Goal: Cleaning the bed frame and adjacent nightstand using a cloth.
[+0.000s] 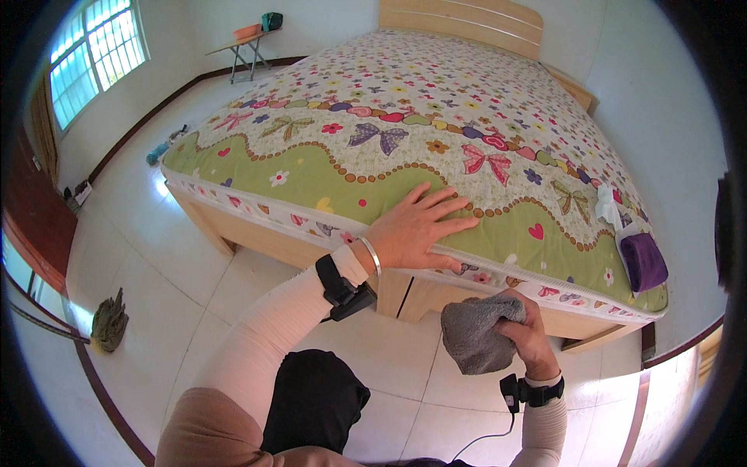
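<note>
My left hand lies palm down on the foot end of a mattress, its fingers spread over the green border. The thumb reaches down over the mattress's edge. A bracelet and a black strap with a small device circle that wrist. In front of the bed's foot, my right hand grips a folded grey cloth, held above the floor. The cloth looks like terry or microfibre. Hearts, bows and flowers decorate the mattress cover.
A rolled purple cloth and crumpled white tissue lie at the mattress's right corner. The wooden headboard stands at the far end. Left are a mop head, a blue item and a folding table bearing an orange basin.
</note>
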`<state>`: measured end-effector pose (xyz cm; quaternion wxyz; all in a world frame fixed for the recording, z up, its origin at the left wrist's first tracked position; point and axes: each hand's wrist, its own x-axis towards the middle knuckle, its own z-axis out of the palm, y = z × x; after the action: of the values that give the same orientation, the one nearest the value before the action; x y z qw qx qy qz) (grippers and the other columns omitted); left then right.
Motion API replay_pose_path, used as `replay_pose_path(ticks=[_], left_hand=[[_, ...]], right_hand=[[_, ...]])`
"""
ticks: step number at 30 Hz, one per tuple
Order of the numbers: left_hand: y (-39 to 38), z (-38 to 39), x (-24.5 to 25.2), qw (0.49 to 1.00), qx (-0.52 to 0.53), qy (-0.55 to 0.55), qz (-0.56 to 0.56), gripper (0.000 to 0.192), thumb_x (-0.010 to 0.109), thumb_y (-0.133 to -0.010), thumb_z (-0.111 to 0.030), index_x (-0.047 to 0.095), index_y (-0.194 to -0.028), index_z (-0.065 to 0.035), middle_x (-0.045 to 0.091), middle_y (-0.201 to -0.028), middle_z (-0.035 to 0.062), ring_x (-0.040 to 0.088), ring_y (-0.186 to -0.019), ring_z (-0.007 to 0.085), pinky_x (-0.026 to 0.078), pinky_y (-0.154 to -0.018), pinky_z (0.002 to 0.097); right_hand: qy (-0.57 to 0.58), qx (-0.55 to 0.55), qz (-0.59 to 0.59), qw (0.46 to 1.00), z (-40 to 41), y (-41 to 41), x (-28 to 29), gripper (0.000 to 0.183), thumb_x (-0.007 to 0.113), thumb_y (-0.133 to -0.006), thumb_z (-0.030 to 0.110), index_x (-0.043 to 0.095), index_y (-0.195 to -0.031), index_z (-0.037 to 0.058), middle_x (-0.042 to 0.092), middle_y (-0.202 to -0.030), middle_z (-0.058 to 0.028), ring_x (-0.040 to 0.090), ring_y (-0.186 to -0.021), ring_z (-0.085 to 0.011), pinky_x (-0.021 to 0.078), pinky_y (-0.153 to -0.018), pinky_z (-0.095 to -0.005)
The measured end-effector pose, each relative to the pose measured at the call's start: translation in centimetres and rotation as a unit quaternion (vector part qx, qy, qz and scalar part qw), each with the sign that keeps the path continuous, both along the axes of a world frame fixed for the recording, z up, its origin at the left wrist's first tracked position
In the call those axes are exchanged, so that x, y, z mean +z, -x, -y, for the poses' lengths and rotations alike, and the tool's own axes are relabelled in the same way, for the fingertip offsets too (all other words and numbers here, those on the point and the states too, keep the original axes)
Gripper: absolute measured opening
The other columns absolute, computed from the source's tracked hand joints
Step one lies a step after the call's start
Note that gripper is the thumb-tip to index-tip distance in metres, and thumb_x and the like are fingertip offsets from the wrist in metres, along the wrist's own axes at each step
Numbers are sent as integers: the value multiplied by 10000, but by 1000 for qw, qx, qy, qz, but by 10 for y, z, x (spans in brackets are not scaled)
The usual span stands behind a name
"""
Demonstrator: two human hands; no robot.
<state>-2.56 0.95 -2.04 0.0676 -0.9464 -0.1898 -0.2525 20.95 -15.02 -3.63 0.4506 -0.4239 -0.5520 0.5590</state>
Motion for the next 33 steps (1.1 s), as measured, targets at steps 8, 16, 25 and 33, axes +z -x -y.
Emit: replay_pose_path(ticks=[8,16,25,33], left_hand=[[-1,0,2,1000,-6,8,4,719,537,-789,-623,437,-1354,-190,375,-1414,84,306,-1323,295,192,-1091,491],[1,3,6,1000,3,3,-8,728,526,-788,-633,431,-1360,-193,371,-1419,83,302,-1325,298,196,-1089,495],[3,11,21,998,-6,43,-41,716,608,-760,-585,467,-1334,-182,393,-1406,74,316,-1321,303,215,-1082,484],[-13,14,24,995,5,98,10,666,760,-685,-375,532,-1270,-154,484,-1261,100,435,-1190,296,359,-991,464]], right_hand=[[0,-2,16,1000,0,-3,-2,349,549,-683,-58,575,-1026,1,620,-943,-27,557,-889,-109,436,-836,-261],[4,-12,25,1000,3,-1,0,338,562,-674,-51,580,-1008,1,607,-918,-18,547,-871,-107,432,-818,-258],[-75,-66,-85,991,17,-20,39,365,605,-692,-14,578,-1056,1,614,-970,-36,554,-923,-131,434,-842,-274],[-94,-33,-116,988,31,-47,44,407,575,-726,22,546,-1132,2,615,-1005,-43,559,-931,-120,442,-834,-267]])
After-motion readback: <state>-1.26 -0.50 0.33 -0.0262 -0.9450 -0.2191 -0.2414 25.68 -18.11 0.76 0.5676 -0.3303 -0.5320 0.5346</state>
